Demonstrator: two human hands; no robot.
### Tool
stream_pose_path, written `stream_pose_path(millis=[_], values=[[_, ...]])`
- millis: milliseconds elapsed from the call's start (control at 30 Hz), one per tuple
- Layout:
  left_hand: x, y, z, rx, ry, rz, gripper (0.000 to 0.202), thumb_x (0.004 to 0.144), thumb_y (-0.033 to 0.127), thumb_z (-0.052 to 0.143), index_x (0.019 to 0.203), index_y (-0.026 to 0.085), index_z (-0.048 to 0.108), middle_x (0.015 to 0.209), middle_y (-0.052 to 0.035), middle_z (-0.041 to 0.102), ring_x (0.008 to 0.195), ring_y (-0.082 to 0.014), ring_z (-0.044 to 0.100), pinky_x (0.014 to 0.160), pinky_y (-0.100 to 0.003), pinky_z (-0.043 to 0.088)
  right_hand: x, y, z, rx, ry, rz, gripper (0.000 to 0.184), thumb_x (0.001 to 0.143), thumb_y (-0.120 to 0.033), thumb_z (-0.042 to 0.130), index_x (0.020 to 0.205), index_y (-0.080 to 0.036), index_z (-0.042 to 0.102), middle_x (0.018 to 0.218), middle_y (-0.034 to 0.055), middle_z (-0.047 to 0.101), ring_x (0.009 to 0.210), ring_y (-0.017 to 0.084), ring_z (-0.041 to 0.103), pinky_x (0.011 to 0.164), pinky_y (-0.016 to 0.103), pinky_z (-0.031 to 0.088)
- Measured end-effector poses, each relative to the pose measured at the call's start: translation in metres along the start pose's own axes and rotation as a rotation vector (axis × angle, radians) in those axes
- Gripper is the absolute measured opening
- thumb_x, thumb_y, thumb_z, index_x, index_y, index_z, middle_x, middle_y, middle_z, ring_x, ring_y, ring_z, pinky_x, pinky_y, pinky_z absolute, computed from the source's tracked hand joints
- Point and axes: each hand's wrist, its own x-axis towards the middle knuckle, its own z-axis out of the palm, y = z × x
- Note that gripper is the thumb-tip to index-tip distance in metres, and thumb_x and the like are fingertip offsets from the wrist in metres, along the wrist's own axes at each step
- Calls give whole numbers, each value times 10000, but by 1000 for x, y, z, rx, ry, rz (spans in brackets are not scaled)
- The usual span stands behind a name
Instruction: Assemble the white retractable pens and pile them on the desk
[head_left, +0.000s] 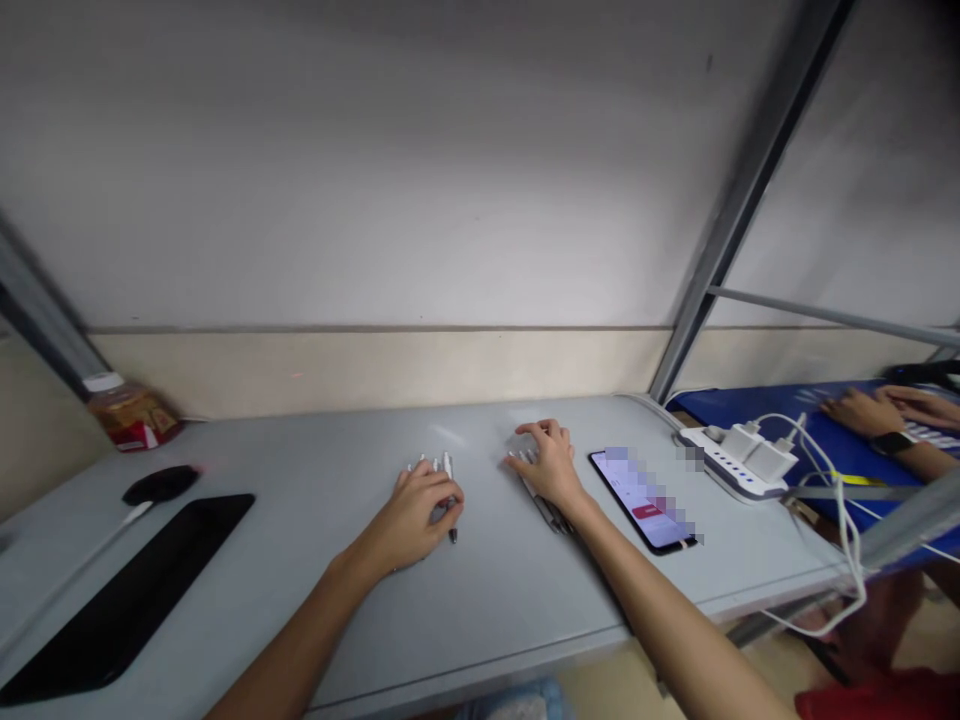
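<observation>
My left hand [418, 510] is low over a row of silver pens on the grey table. Its thumb and forefinger are curled together around one pen [448, 464], whose dark tip shows below the thumb. The other pens in that row lie mostly hidden under the palm. To the right, my right hand [551, 468] hovers at a second group of pens [551, 515], lying side by side and slanted. Its thumb and forefinger are spread apart, with nothing visible between them; the remaining fingers are partly hidden.
Right of my right hand lies a phone [645, 500] with a lit screen, then a white power strip [731, 465] with plugs and cables. At left are a black tablet-like slab [142, 590], a black mouse [160, 485] and a bottle [133, 412]. Another person's hands [859, 412] rest on a blue table.
</observation>
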Motion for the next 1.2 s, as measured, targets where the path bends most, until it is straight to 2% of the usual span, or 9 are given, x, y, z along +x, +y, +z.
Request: stream_pose_path(millis=[167,300,567,700,833,900,1033,1100,1200], values=[[1,4,0,18,4,-12,213,887,350,480,839,234,652,830,-41,646,949,-236,498,877,-404,344,-2,-5,-1,32,5,-23,352,765,-338,675,1103,-263,612,1144,93,475,1070,277,429,875,413,360],[1,6,2,14,-27,-25,237,882,390,496,806,235,658,705,-23,593,862,-220,509,857,-398,338,-4,-9,1,50,-1,-51,329,782,-331,652,1101,-265,608,1142,87,480,1067,272,433,886,417,360],[2,11,3,40,-51,-38,264,892,394,481,743,223,617,667,-4,563,805,-205,513,837,-388,333,-9,-18,5,74,-52,-108,290,783,-275,656,1069,-257,614,1131,86,485,1053,266,446,874,419,373],[3,11,2,54,-3,-37,188,884,376,495,850,239,620,728,-7,588,869,-216,508,846,-385,335,-11,-21,2,81,-94,-144,332,777,-262,668,1104,-271,611,1148,82,496,1067,265,439,883,426,375],[3,8,2,29,50,-31,181,904,311,467,977,252,622,856,-18,626,898,-203,525,864,-372,340,-13,-25,-4,84,-180,-295,552,738,-236,716,1252,-340,547,1297,63,466,1161,273,395,922,428,352],[4,6,2,-1,66,-27,234,938,286,402,1018,261,620,905,-20,646,920,-197,537,871,-365,342,-14,-26,-6,86,-189,-349,522,774,-263,697,1265,-351,546,1328,56,476,1188,272,388,933,422,336],[5,2,0,-58,118,-40,281,964,262,335,1054,262,601,938,-6,662,915,-182,565,875,-346,356,-12,-27,-7,133,-255,-371,209,889,-358,575,1045,-264,678,1011,54,661,973,211,534,862,354,355],[6,0,-1,-73,148,-58,266,965,270,336,1059,255,585,925,0,659,889,-176,576,875,-340,363,-10,-26,-6,190,-310,-363,215,901,-370,554,946,-219,700,869,43,680,824,172,560,778,299,372],[6,-2,-2,-81,158,-84,251,970,283,326,1048,244,562,885,6,646,867,-171,581,877,-344,361,-8,-24,-6,305,-365,-300,246,898,-367,544,935,-189,709,809,28,680,701,132,538,656,243,361]])
